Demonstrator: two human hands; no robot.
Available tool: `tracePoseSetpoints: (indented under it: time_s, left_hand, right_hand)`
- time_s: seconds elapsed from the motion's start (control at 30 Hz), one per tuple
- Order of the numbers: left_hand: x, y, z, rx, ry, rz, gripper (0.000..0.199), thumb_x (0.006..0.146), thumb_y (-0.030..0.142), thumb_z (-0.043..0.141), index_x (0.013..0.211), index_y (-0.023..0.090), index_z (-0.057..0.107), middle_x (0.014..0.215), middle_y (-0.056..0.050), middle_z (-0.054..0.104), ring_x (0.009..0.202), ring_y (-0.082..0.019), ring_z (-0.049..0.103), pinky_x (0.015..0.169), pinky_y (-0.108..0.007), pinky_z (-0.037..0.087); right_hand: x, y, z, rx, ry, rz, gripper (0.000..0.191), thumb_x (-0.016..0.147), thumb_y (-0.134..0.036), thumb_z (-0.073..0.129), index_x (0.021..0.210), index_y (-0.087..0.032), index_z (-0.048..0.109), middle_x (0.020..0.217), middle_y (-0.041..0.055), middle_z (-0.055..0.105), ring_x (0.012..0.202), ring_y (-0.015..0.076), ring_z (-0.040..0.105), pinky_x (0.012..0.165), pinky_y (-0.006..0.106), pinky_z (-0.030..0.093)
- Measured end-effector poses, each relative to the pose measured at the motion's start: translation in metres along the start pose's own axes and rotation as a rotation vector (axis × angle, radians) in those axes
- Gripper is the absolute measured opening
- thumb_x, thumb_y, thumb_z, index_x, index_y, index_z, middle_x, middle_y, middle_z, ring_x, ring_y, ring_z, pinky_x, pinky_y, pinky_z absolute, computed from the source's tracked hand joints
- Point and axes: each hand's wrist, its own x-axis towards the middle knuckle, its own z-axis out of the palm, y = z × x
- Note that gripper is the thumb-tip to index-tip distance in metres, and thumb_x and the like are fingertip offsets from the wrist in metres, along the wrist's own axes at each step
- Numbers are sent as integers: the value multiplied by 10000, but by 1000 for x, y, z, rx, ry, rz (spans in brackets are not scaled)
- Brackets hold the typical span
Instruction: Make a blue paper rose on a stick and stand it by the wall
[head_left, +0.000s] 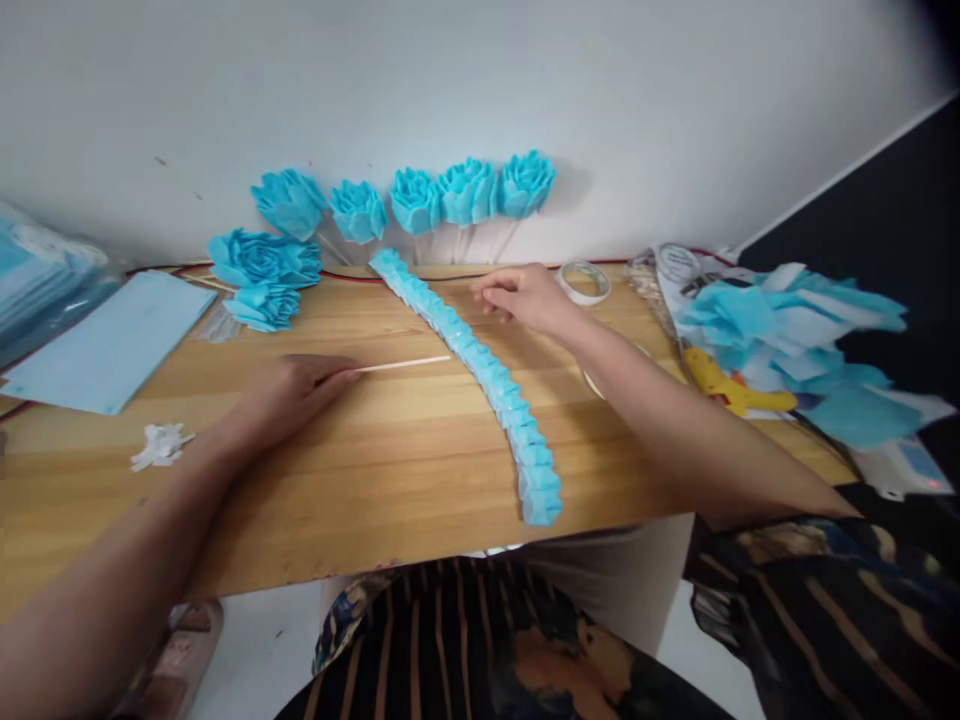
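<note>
A thin white stick (405,363) is pinched in my left hand (311,390), pointing right so that its tip comes close to a long strip of overlapping blue petals (487,372). The strip lies curved across the table from the back to the front edge. My right hand (525,297) hovers beyond the strip, to the right of its upper half. Its fingers are loosely bent and slightly apart, and I see nothing in them.
Several blue flowers (415,200) on stems lean against the wall; others (262,258) lie at left. Blue sheets (112,340) and white scraps (161,445) lie left. A tape roll (583,283), yellow glue gun (731,385) and blue pieces (787,315) are right.
</note>
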Motion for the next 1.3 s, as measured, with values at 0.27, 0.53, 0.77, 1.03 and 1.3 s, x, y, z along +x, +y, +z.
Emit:
tracePoseSetpoints:
  time_s: [0.27, 0.53, 0.77, 1.03, 1.3]
  left_hand:
    - [1, 4, 5, 148, 46, -75, 566, 954, 620, 381, 1088, 234, 773, 1127, -54, 783, 974, -282, 714, 803, -316, 505]
    - [3, 6, 8, 227, 66, -118, 615, 948, 609, 338, 1104, 201, 770, 1137, -97, 777, 1000, -307, 717, 806, -343, 506]
    - [2, 6, 7, 224, 55, -93, 606, 961, 600, 342, 1078, 189, 773, 1101, -109, 783, 977, -297, 724, 803, -335, 501]
    - [1, 6, 2, 152, 29, -59, 569, 977, 588, 366, 1062, 199, 772, 1062, -89, 789, 912, -273, 727, 766, -318, 499]
    - [-2, 7, -1, 85, 5, 51, 568, 981, 597, 377, 1067, 197, 772, 1071, -89, 791, 907, -253, 731, 777, -307, 520]
  right_hand:
    - [-93, 12, -48, -401, -119, 90, 143, 853, -212, 669, 923, -205, 794, 802, 9, 769, 641, 139, 648, 579, 266, 467]
    - [-114, 6, -25, -501, -233, -23, 108, 875, -232, 678, 930, -240, 771, 957, 0, 793, 867, 173, 706, 742, 294, 467]
    - [-106, 0, -10, -620, -200, 2, 104, 859, -218, 654, 838, -231, 755, 839, -4, 766, 725, 145, 648, 631, 277, 383]
    - [-51, -6, 21, -542, -143, -30, 104, 818, -212, 654, 809, -222, 757, 865, 0, 784, 787, 162, 682, 659, 257, 410]
    - [-41, 5, 27, -443, -128, -87, 158, 872, -256, 618, 859, -198, 764, 917, 19, 794, 823, 165, 691, 719, 261, 425]
